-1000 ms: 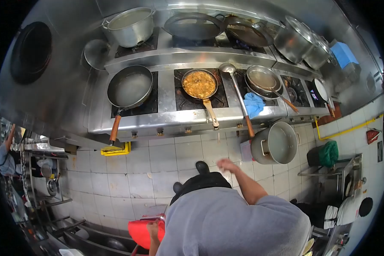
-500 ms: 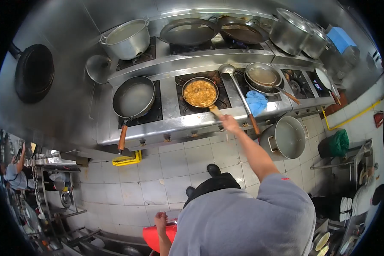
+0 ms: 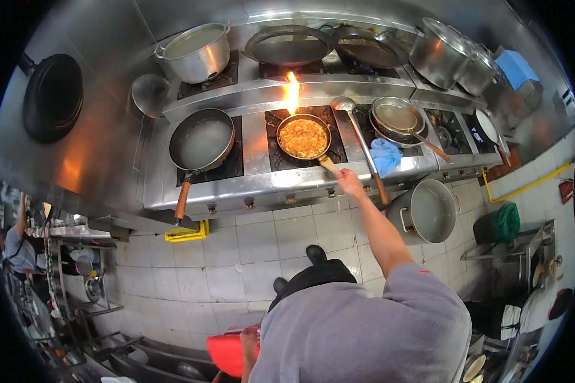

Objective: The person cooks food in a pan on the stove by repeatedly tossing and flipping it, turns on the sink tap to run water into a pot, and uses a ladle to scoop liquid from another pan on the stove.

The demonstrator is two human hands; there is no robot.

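My right hand [image 3: 349, 182] is closed round the pale handle of a small frying pan [image 3: 324, 144], which sits on a front burner. Chopped orange-brown food [image 3: 302, 138] covers the pan's base. A tall flame [image 3: 292, 94] rises at the pan's far edge. Low beside my body, my left hand [image 3: 250, 335] is next to a red object [image 3: 227, 354] whose kind I cannot make out. That hand is small in view and partly hidden, so its fingers do not show clearly.
A larger frying pan [image 3: 201, 142] sits left on the stove. To the right lie a long ladle [image 3: 359, 137], a blue cloth [image 3: 385, 156] and stacked strainers and pans [image 3: 397, 116]. A big pot [image 3: 432, 210] stands below. Another person [image 3: 20, 249] works far left.
A tall flame has flared up at the far edge of the frying pan. My left hand has dropped lower, closer to the red object. My right hand stays on the handle.
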